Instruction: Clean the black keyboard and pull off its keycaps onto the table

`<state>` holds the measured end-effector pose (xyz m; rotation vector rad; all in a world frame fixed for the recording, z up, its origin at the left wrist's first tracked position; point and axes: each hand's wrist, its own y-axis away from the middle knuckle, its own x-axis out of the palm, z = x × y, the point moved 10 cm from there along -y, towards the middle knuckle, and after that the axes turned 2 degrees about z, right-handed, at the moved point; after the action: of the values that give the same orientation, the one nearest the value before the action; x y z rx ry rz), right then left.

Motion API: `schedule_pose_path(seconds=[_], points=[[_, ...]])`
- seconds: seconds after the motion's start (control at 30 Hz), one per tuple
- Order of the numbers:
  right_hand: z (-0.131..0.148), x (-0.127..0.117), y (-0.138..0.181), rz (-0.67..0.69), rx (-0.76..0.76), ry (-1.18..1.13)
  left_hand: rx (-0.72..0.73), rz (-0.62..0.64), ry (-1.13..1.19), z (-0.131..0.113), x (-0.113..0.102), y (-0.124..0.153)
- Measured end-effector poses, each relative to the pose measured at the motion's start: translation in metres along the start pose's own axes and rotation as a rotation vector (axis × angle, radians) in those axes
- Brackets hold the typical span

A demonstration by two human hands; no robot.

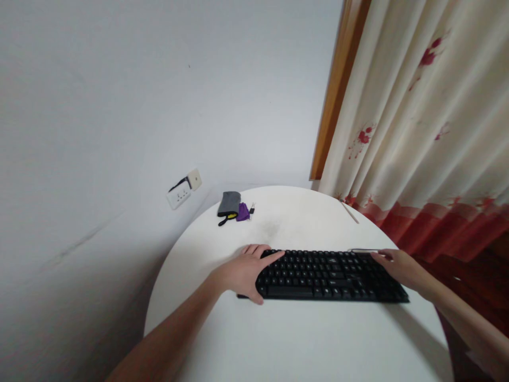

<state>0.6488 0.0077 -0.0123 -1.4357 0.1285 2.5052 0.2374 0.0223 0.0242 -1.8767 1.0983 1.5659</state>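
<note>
A black keyboard [330,276] lies flat across the middle of a round white table [294,339]. My left hand [246,271] grips its left end, thumb under the front edge and fingers over the top corner. My right hand [400,266] holds the right end, fingers curled at the far right corner by the cable. Both forearms reach in from the bottom corners.
A grey pouch with yellow trim [229,205] and a purple item [243,212] lie at the table's far edge by the white wall. A wall socket [183,191] is to the left. A thin stick [350,212] lies at back right. A cream and red curtain [429,132] hangs at right.
</note>
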Motion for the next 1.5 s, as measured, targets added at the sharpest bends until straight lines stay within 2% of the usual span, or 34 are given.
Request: schedule_pose_path(seconds=[0.1, 0.17, 0.23, 0.37, 0.5, 0.6, 0.7, 0.77, 0.8, 0.87, 0.93, 1.03, 1.2, 1.37, 1.5], points=[[0.006, 0.004, -0.004, 0.02, 0.026, 0.117, 0.004, 0.014, 0.005, 0.008, -0.001, 0.002], [0.011, -0.003, -0.008, -0.017, 0.055, 0.209, 0.003, 0.017, 0.004, 0.008, 0.0, 0.002], [0.028, -0.009, -0.013, -0.072, 0.044, 0.256, 0.001, 0.022, 0.005, 0.007, 0.0, 0.002], [0.099, 0.002, -0.016, -0.099, -0.075, 0.191, 0.01, 0.031, 0.022, 0.007, 0.0, 0.002], [0.182, 0.043, -0.002, -0.047, -0.318, 0.083, -0.001, 0.037, 0.014, 0.004, 0.002, 0.004], [0.213, 0.078, 0.017, 0.021, -0.441, 0.121, 0.003, 0.061, 0.023, -0.001, 0.004, 0.006], [0.214, 0.098, 0.031, 0.072, -0.437, 0.208, 0.041, 0.032, 0.113, 0.002, -0.003, 0.006], [0.214, 0.099, 0.035, 0.06, -0.433, 0.244, 0.026, -0.075, 0.181, 0.021, -0.016, 0.002], [0.215, 0.097, 0.036, 0.044, -0.443, 0.245, -0.031, -0.165, 0.187, 0.038, -0.026, 0.0], [0.22, 0.092, 0.038, 0.01, -0.475, 0.218, -0.28, -0.373, 0.129, 0.088, -0.046, 0.001], [0.225, 0.089, 0.04, -0.014, -0.509, 0.166, -0.552, -0.42, 0.007, 0.134, -0.053, 0.002], [0.227, 0.088, 0.042, -0.023, -0.544, 0.077, -0.641, -0.421, -0.079, 0.165, -0.06, -0.009], [0.224, 0.081, 0.047, -0.031, -0.555, -0.034, -0.695, -0.352, -0.189, 0.18, -0.066, -0.027], [0.222, 0.074, 0.047, -0.029, -0.542, -0.099, -0.708, -0.287, -0.231, 0.181, -0.063, -0.044], [0.222, 0.072, 0.046, -0.027, -0.542, -0.149, -0.712, -0.283, -0.226, 0.179, -0.065, -0.048]])
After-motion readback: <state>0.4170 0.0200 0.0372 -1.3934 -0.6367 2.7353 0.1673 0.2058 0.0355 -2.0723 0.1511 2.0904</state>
